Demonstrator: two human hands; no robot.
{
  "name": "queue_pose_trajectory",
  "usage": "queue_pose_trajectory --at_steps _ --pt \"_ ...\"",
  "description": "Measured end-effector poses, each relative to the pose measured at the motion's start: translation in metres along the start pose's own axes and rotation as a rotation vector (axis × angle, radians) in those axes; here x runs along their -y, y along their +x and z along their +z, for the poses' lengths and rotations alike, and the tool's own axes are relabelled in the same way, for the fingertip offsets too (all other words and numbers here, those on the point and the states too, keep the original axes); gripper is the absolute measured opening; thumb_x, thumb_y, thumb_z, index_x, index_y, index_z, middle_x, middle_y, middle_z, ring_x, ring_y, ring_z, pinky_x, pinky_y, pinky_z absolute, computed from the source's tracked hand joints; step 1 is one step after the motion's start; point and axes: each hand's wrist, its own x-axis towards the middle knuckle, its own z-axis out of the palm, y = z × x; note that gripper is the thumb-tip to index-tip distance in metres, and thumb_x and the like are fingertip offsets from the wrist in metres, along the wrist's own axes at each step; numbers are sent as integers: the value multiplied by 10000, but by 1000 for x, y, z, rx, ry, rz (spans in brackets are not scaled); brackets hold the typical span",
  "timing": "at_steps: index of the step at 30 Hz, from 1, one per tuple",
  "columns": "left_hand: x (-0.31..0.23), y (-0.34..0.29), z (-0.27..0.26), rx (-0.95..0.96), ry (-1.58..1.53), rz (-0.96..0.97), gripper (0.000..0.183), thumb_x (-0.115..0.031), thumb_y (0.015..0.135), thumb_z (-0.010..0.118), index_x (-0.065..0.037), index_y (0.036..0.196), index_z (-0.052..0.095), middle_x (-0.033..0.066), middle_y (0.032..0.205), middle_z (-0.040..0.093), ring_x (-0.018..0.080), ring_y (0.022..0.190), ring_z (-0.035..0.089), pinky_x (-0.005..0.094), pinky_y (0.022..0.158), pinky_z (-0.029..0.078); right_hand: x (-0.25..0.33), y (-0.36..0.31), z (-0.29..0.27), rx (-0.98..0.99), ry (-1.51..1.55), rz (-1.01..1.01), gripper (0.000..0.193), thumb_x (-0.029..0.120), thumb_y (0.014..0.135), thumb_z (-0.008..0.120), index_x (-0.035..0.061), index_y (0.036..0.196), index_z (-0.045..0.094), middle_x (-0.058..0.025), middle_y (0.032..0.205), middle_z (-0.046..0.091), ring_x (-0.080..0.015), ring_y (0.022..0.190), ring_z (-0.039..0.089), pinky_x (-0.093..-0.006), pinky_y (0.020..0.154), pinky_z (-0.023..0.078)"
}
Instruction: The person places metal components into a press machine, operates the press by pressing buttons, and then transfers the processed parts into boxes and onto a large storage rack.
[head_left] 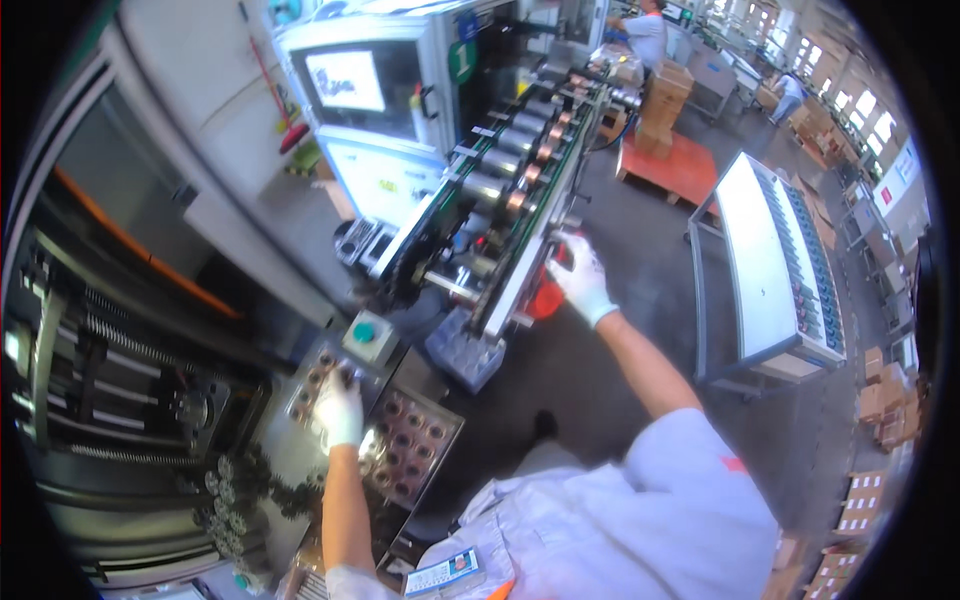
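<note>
My left hand [340, 410], in a white glove, reaches over a tray [298, 408] of round copper-coloured parts at the lower left. Its fingers are bent together around something dark at their tips, too small to make out. Beside it lies a second tray [452, 440] with several rows of similar ring-shaped parts. My right hand [583, 277], also white-gloved, is at the right side of the conveyor [520, 270], thumb and fingers apart with nothing visible between them. Metal cylinders with copper-coloured sections [498, 163] lie in a row along the conveyor.
Below the conveyor's near end sits a blue-grey bin [465, 352]; a red container [547, 298] is under my right hand. A green button box [366, 336] stands by the trays. Machinery [120, 370] fills the left. A white rack [765, 270] and orange pallet [672, 165] stand right.
</note>
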Motion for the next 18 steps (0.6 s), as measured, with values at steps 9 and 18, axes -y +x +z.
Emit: queue_pose_trajectory --at_steps 9,18 --pt "1 -2 -28 5 72 -143 208 -234 819 767 -57 916 713 184 1068 619 363 945 623 435 870 499 -169 117 40 759 -31 -228 580 354 669 823 96 1171 691 -196 1131 679 -358 1081 636 -424 956 496" --pt "-134 -2 -109 -178 -906 -464 227 -223 968 683 -9 1043 692 27 908 680 95 778 626 249 720 526 -251 153 -82 -30 994 358 215 229 963 679 59 1092 654 -10 1008 682 -127 927 634 -320 846 515"
